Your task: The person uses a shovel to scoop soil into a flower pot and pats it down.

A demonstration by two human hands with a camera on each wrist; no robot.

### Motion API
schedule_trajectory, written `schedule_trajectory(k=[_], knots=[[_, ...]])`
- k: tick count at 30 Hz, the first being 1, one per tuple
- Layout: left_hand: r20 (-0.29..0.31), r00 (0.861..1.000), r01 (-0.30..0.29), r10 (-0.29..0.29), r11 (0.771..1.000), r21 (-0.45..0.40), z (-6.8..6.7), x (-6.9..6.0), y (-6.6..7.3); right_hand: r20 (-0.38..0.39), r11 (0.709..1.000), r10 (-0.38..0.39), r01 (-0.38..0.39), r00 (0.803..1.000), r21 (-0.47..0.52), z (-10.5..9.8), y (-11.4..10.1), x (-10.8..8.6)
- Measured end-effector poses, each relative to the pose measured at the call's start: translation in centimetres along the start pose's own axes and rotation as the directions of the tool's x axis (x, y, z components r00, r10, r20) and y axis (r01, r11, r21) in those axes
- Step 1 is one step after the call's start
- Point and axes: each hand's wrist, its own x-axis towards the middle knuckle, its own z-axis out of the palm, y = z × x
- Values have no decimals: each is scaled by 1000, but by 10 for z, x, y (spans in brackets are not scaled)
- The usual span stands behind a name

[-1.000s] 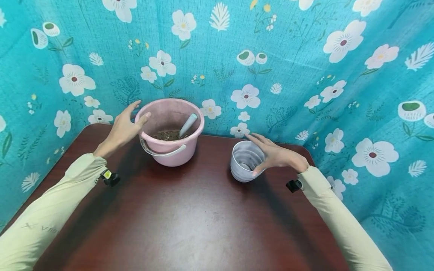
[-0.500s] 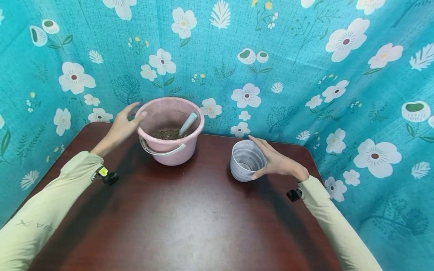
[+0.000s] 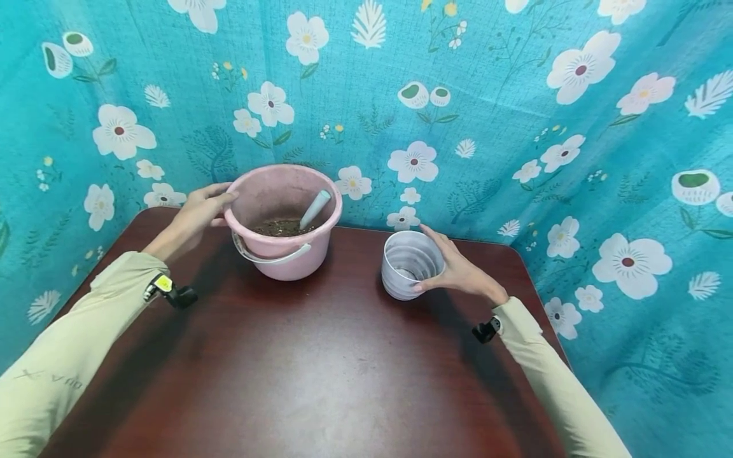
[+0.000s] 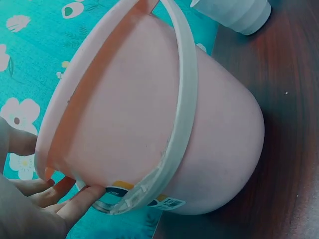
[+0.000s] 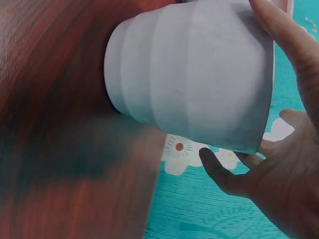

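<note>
1. Head view: shows a pink bucket [image 3: 280, 249] upright on the worktop [image 3: 321, 356], with brown soil [image 3: 279, 228] inside and a pale tool handle [image 3: 316, 207] slanting up from that soil toward the bucket's right rim.
2. Grips the bucket's left rim with the left hand [image 3: 197, 213], fingers tucked beneath the lip outside.
3. Holds a grey-white ribbed pot [image 5: 189, 74] upright with the right hand [image 3: 458, 270], right of the bucket and well apart from it.
4. Shows, in the left wrist view, a dark, yellow and white label [image 4: 170, 203] on the bucket's outer wall, partly behind the pale bail [image 4: 186, 74]; includes what looks like a barcode, with print too small to read.
5. Carries dark lettering [image 3: 51, 380] on the left sleeve [image 3: 86, 337], nearer than the bucket and to its left; reads "X", then blurs.
6. Stretches dark reddish-brown and wood-grained in front of the bucket, glossy, with a pale glare.
7. Fills the background behind the bucket and to both sides with a turquoise curtain [image 3: 366, 63], printed with white flowers, feathery leaves and small yellow blossoms.
</note>
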Motion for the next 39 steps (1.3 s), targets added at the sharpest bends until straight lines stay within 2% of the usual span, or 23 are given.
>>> schedule_trajectory(k=[4, 8, 16, 25, 34, 39], knots=[[-3, 1000, 11, -11, 1000, -5, -5, -2, -4, -8, 998, 3, -2, 1000, 69, 7, 3, 8], [-4, 1000, 13, -13, 1000, -14, -7, -2, -8, -25, 996, 18, -16, 1000, 91, 11, 4, 13], [21, 1000, 6, -4, 997, -73, 6, 5, -4, -60, 996, 83, -80, 995, 42, 13, 8, 14], [21, 1000, -10, 12, 997, -77, 10, 2, -4, -55, 997, 82, -82, 995, -3, 15, 1, 29], [32, 999, -23, 26, 993, -114, 16, 0, -4, -75, 998, 60, -61, 995, -4, 22, -2, 44], [46, 999, -15, 20, 994, -109, 19, -1, -4, -59, 997, 72, -72, 996, -5, 22, -5, 47]])
